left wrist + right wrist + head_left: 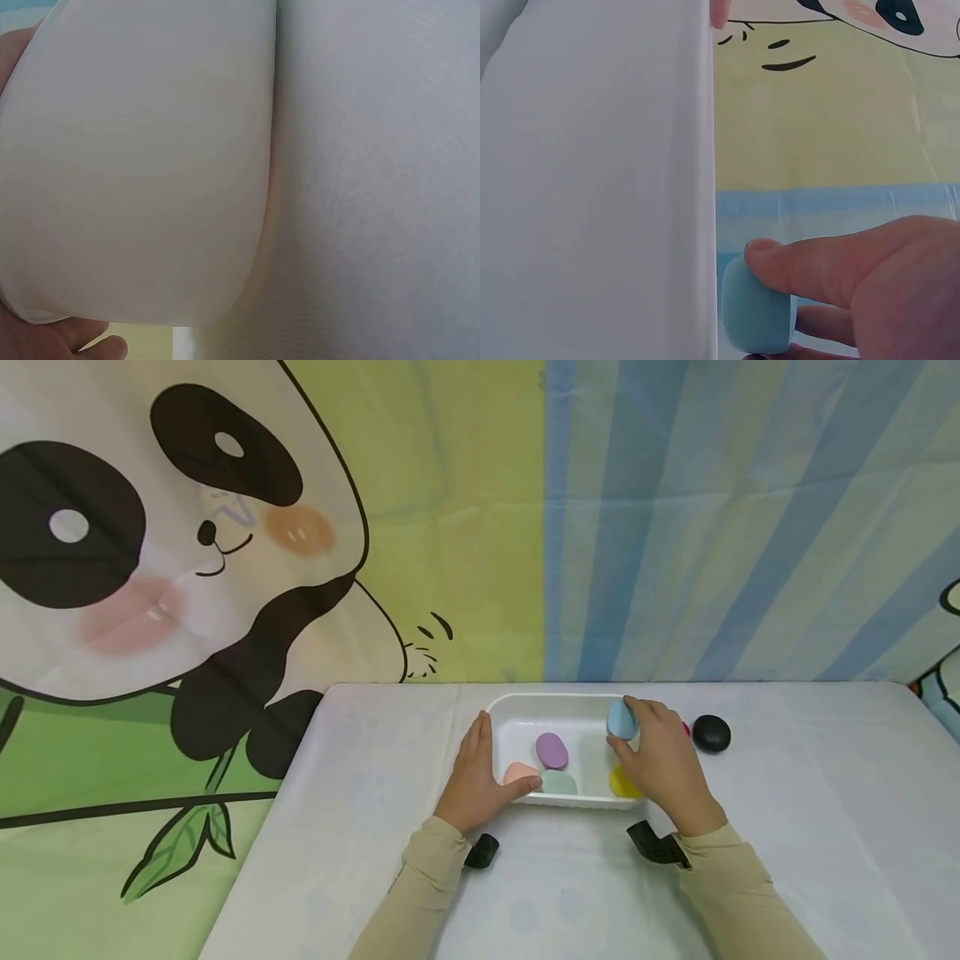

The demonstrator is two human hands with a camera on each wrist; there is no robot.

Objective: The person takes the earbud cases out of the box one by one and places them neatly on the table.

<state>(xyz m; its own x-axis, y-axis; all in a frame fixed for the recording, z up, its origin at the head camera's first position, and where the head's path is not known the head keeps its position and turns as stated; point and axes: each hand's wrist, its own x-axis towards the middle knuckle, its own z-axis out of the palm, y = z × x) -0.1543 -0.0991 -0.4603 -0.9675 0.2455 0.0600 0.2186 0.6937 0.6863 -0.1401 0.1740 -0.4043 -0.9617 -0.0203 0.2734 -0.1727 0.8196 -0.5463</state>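
My right hand (663, 764) pinches a smooth light-blue pebble-shaped piece (622, 720) between thumb and fingers, over the right part of a white tray (517, 717). The right wrist view shows the thumb (802, 262) lying against the blue piece (757, 311). My left hand (480, 781) holds the tray's near-left corner, fingers along its left side and thumb across the near rim. Inside the tray lie a purple piece (552, 750), a peach piece (519, 772), a pale green piece (559, 782) and a yellow piece (622, 783), partly hidden by the right hand.
A black pebble-shaped piece (711, 734) rests on the white-covered table (810, 793), right of the tray. Next to it a magenta piece (686, 728) shows only an edge behind the right hand. A panda-printed cloth (465, 527) hangs behind the table.
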